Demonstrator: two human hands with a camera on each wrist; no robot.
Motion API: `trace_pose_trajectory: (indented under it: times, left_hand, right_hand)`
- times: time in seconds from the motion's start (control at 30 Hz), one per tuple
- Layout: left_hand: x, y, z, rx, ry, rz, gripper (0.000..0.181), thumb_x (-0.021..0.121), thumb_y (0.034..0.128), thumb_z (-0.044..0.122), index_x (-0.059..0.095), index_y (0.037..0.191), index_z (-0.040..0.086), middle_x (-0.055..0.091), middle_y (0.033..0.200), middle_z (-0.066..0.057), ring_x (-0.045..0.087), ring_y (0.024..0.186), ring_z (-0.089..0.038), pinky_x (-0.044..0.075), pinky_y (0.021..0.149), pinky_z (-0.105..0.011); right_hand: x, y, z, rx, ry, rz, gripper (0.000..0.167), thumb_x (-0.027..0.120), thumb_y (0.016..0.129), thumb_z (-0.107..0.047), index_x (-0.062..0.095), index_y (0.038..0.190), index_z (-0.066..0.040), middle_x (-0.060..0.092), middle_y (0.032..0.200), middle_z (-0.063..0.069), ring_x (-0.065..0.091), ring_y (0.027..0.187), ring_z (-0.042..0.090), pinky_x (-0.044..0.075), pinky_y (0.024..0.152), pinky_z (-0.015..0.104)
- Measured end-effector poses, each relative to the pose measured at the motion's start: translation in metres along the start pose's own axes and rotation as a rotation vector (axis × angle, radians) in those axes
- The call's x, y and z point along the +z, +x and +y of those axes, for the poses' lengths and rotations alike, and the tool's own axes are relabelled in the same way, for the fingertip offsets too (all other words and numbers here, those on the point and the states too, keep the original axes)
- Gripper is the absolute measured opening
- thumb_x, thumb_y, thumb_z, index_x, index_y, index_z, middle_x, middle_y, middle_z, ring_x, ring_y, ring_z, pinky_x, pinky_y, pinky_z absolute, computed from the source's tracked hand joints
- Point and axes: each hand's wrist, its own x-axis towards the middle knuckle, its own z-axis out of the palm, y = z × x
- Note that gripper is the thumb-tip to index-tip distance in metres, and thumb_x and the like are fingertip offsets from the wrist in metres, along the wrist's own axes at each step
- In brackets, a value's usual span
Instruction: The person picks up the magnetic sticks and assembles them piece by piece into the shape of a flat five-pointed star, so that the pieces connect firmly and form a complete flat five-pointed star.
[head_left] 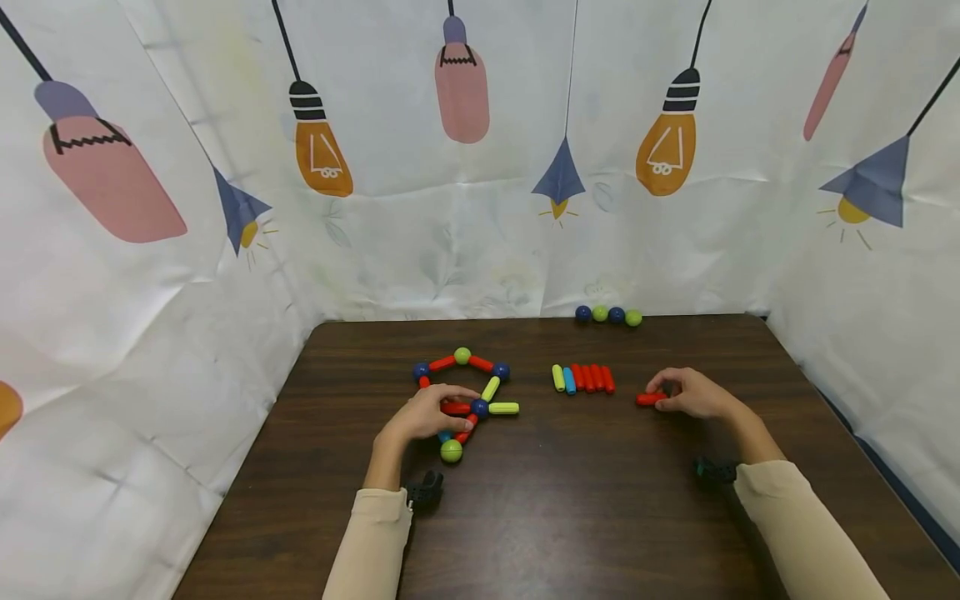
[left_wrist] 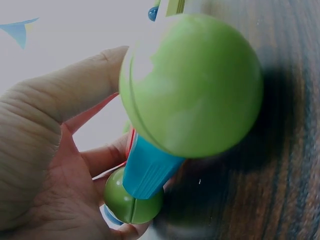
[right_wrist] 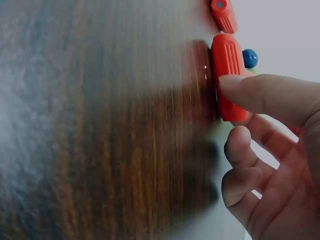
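My left hand (head_left: 422,414) holds a shape built from magnetic rods and balls, thumb and fingers about its middle red rods (head_left: 455,408). Part of the shape is hidden under that hand. A dark blue ball (head_left: 480,407) joins red rods and two yellow-green rods (head_left: 504,408). At the near end sits a green ball (head_left: 451,451), large in the left wrist view, with a light blue rod (left_wrist: 150,167) against it. On the right, my right hand (head_left: 696,394) pinches a loose red rod (right_wrist: 230,62) between thumb and fingers, low over the table.
Between the hands lies a row of rods: a yellow-green rod (head_left: 558,377), a light blue rod (head_left: 569,381) and several red rods (head_left: 592,378). Several blue and green balls (head_left: 600,313) line the far edge of the brown table (head_left: 570,517). A printed cloth (head_left: 495,242) hangs behind.
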Motion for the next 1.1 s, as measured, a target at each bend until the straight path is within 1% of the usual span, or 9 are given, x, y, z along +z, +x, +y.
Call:
trace_pose_trajectory:
  times: [0.1,0.2,0.33,0.43,0.57,0.7,0.8,0.93,1.1]
  left_hand:
    - [-0.001,0.000,-0.001,-0.005,0.005,-0.003,0.047,0.082,0.0886,0.030,0.068,0.134,0.032,0.073,0.118,0.004,0.067,0.109,-0.017,0.055,0.095,-0.045]
    - [-0.001,0.000,0.000,-0.009,0.006,-0.001,0.047,0.082,0.0886,0.030,0.068,0.133,0.033,0.073,0.117,0.004,0.066,0.109,-0.017,0.055,0.094,-0.045]
    - [-0.001,0.000,0.001,-0.019,0.001,0.002,0.047,0.082,0.0888,0.029,0.068,0.133,0.033,0.073,0.116,0.004,0.066,0.108,-0.016,0.055,0.094,-0.044]
    - [-0.001,0.000,0.001,-0.023,-0.007,-0.002,0.047,0.081,0.0890,0.028,0.067,0.134,0.033,0.073,0.116,0.004,0.066,0.107,-0.016,0.055,0.094,-0.045]
    - [0.000,-0.001,0.001,-0.020,-0.016,-0.005,0.047,0.081,0.0892,0.027,0.067,0.134,0.031,0.073,0.115,0.003,0.067,0.107,-0.017,0.055,0.093,-0.045]
    - [0.000,0.000,0.001,-0.010,-0.013,-0.007,0.048,0.081,0.0890,0.027,0.068,0.134,0.030,0.073,0.115,0.003,0.067,0.107,-0.018,0.055,0.093,-0.045]
    - [0.000,0.000,0.001,-0.005,-0.016,-0.008,0.048,0.081,0.0890,0.027,0.067,0.135,0.028,0.074,0.114,0.002,0.067,0.107,-0.018,0.055,0.093,-0.045]
    - [-0.001,0.000,0.001,-0.004,-0.025,-0.008,0.048,0.082,0.0886,0.027,0.068,0.135,0.028,0.074,0.114,0.001,0.067,0.106,-0.019,0.055,0.093,-0.045]
    - [-0.001,0.000,0.001,0.002,-0.029,-0.007,0.048,0.083,0.0877,0.027,0.068,0.134,0.026,0.073,0.114,0.000,0.067,0.105,-0.018,0.056,0.091,-0.045]
  right_hand:
    - [0.001,-0.001,-0.001,0.005,-0.012,-0.008,0.024,0.075,0.093,-0.016,0.068,0.115,-0.008,0.064,0.100,0.009,0.051,0.070,0.015,0.045,0.064,0.028]
    - [0.003,-0.002,-0.007,-0.022,-0.024,0.017,0.022,0.076,0.093,-0.018,0.069,0.112,-0.010,0.064,0.098,0.007,0.050,0.071,0.015,0.044,0.064,0.028]
    - [0.009,0.001,-0.024,-0.071,0.007,0.081,0.021,0.079,0.090,-0.020,0.071,0.108,-0.012,0.063,0.094,0.006,0.050,0.070,0.014,0.042,0.063,0.026]
    - [0.017,0.009,-0.042,-0.095,0.047,0.114,0.020,0.079,0.090,-0.018,0.071,0.107,-0.012,0.061,0.091,0.007,0.051,0.071,0.017,0.042,0.062,0.027]
    - [0.035,0.024,-0.066,-0.132,0.064,0.127,0.019,0.079,0.091,-0.018,0.071,0.108,-0.013,0.061,0.089,0.006,0.052,0.071,0.019,0.043,0.061,0.027]
    - [0.059,0.042,-0.089,-0.171,0.085,0.129,0.020,0.080,0.090,-0.020,0.072,0.107,-0.015,0.062,0.090,0.004,0.052,0.068,0.018,0.044,0.059,0.026]
    - [0.077,0.055,-0.105,-0.181,0.113,0.137,0.019,0.080,0.090,-0.021,0.072,0.107,-0.016,0.063,0.092,0.003,0.052,0.066,0.016,0.045,0.058,0.026]
    - [0.098,0.069,-0.121,-0.181,0.145,0.158,0.018,0.078,0.092,-0.021,0.073,0.108,-0.015,0.065,0.092,0.002,0.051,0.061,0.015,0.045,0.056,0.027]
    - [0.115,0.084,-0.132,-0.174,0.147,0.194,0.016,0.077,0.092,-0.019,0.073,0.107,-0.014,0.064,0.090,0.002,0.048,0.057,0.013,0.044,0.054,0.027]
